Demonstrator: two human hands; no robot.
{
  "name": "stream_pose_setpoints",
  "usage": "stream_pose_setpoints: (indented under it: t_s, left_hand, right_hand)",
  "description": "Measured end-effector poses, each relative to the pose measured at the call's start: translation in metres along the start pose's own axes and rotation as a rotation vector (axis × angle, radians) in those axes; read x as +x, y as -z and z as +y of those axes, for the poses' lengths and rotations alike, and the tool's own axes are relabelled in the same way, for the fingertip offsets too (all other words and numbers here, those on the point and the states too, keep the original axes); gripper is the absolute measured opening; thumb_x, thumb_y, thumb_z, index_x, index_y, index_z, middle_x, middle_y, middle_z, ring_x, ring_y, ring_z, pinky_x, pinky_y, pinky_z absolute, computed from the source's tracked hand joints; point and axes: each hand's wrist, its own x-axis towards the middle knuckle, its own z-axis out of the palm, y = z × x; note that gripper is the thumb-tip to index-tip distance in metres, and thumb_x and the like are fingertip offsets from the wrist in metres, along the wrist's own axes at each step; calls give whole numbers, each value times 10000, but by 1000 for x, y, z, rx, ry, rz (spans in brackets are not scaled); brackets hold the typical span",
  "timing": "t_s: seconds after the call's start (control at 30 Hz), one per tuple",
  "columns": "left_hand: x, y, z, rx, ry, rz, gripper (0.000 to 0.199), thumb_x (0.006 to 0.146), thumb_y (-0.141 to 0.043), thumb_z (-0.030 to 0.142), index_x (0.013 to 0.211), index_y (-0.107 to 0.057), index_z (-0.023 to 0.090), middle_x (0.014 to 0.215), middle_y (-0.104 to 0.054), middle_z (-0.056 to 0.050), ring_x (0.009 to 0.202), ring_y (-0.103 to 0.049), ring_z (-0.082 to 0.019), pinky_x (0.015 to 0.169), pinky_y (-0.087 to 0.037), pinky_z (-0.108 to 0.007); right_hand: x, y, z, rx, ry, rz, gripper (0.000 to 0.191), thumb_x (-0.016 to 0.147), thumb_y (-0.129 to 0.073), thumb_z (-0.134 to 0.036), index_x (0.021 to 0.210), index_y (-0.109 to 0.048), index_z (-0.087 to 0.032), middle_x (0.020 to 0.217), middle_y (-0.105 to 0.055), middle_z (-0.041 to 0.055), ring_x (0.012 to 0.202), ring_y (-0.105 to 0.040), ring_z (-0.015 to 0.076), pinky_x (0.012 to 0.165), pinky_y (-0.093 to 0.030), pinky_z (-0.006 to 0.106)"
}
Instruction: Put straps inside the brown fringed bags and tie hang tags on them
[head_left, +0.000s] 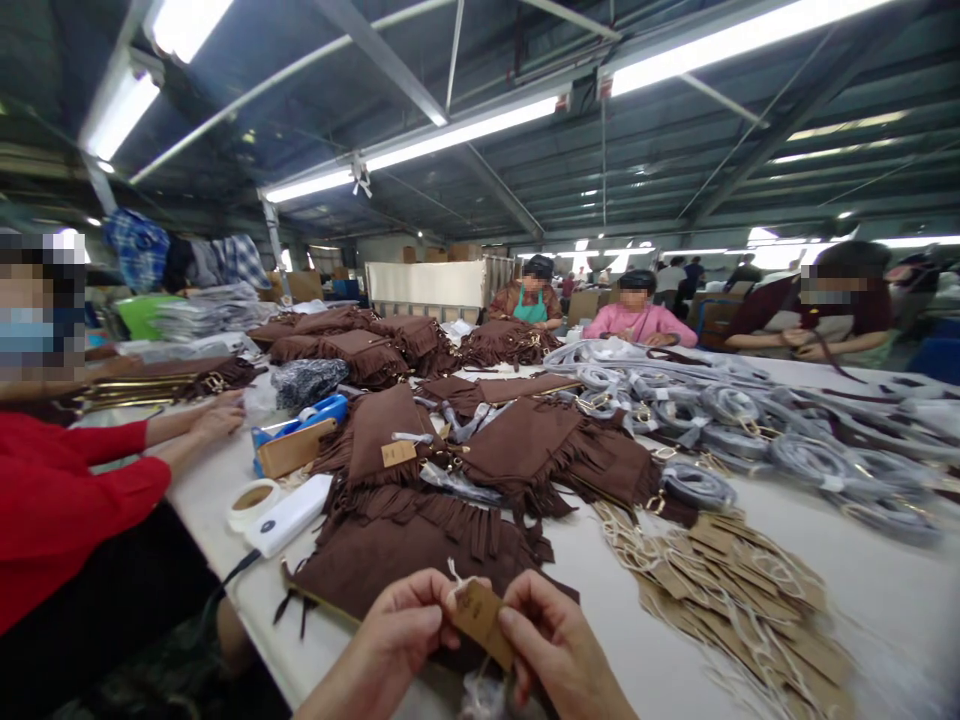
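Observation:
Between my two hands is a small tan paper hang tag [480, 618] with a white string at its top. My left hand [409, 628] pinches its left edge, near the string. The right edge is gripped by my right hand [551, 640], thumb in front. Just beyond lies a dark brown fringed bag [427, 545], flat on the table. A little clear plastic [484, 695] shows below the tag; what it wraps is hard to make out. Another tan tag [398, 453] rests on a brown bag [386, 430] farther back.
Loose tan tags [750, 600] with white strings are heaped at the right. Behind them lie plastic-wrapped straps [802, 460]. A white device [289, 515], a tape roll [253, 500] and a blue tape dispenser [300, 425] stand left. A co-worker's red sleeve [82, 490] is at far left.

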Motion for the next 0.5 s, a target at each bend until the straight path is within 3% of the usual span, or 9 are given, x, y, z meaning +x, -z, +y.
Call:
stream_pose_setpoints:
  t_s: [0.1, 0.2, 0.3, 0.37, 0.43, 0.5]
  left_hand:
    - [1, 1, 0, -166, 42, -10, 216, 622, -809, 291, 696, -666, 147, 769, -637, -37, 679, -539, -137, 679, -400, -250]
    - [1, 3, -4, -178, 20, -18, 175, 641, -795, 272, 690, -682, 150, 780, -652, -43, 691, -549, -137, 673, -401, -240]
    - [1, 3, -7, -35, -19, -17, 250, 659, -790, 321, 845, -760, 157, 1036, -712, -105, 872, -604, -203, 688, -405, -252]
    - [1, 2, -8, 91, -42, -17, 325, 671, -786, 348, 950, -781, 181, 1222, -672, -121, 1043, -589, -268, 754, -431, -287]
    - [2, -2, -7, 243, -73, -50, 257, 705, -772, 348, 917, -798, 205, 1228, -674, -114, 1093, -585, -296, 853, -444, -330]
    - [4, -7, -6, 447, -129, -96, 174, 778, -715, 342, 833, -807, 206, 1102, -715, -112, 1039, -613, -285, 893, -445, -345]
  right_hand:
    - [1, 2, 2, 26, 14, 17, 443, 792, -610, -624, 730, -453, -214, 420, -460, -107, 324, -418, 63, 391, -297, 166]
    - [1, 1, 3, -11, 46, 71, 418, 796, -622, -595, 724, -438, -226, 429, -451, -108, 324, -423, 74, 382, -295, 179]
    - [0, -2, 2, -147, 117, 101, 356, 834, -597, -528, 719, -442, -229, 457, -443, -98, 350, -434, 81, 391, -299, 191]
    - [-1, -2, 1, -265, 201, 77, 329, 855, -576, -483, 691, -457, -224, 501, -451, -76, 411, -456, 90, 419, -313, 201]
    - [-1, -2, -1, -391, 305, 28, 315, 854, -584, -440, 660, -479, -216, 567, -483, -47, 512, -487, 108, 480, -350, 213]
    - [-1, -1, 0, -469, 372, -12, 264, 850, -587, -374, 660, -506, -209, 620, -516, -28, 596, -505, 125, 547, -378, 223]
